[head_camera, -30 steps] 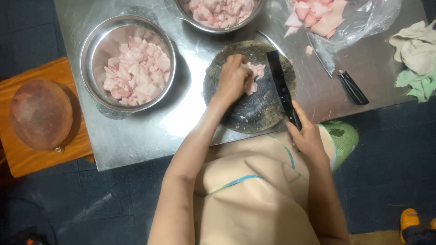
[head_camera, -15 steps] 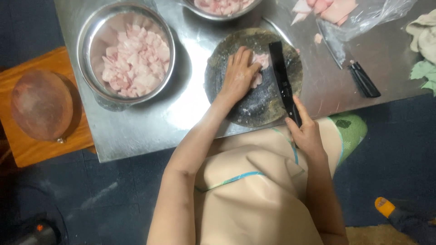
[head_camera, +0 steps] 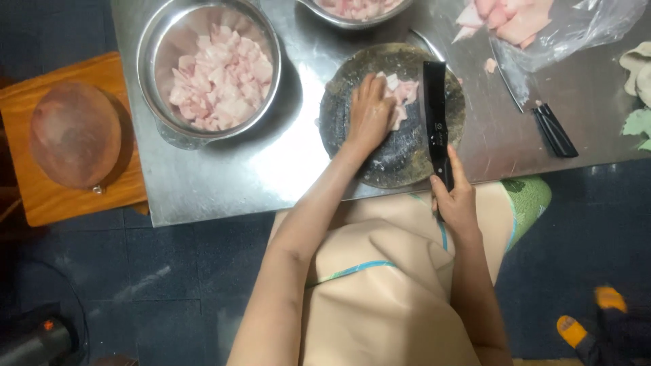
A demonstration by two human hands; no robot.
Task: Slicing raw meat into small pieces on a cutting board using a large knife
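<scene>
My left hand (head_camera: 369,112) presses down on pale pink meat pieces (head_camera: 405,91) lying on a round dark cutting board (head_camera: 400,152). My right hand (head_camera: 456,200) grips the handle of a black cleaver (head_camera: 435,112), whose blade lies across the board just right of the meat. The board rests on a metal table (head_camera: 271,169) near its front edge.
A steel bowl (head_camera: 207,68) of cut meat stands left of the board, a second bowl (head_camera: 356,10) at the back. A clear bag with meat chunks (head_camera: 529,20) and a second knife (head_camera: 542,115) lie at right. A wooden stool with a glass lid (head_camera: 74,135) stands left.
My left hand has shifted slightly on the meat. The cleaver blade stays beside it. The view has drifted a little.
</scene>
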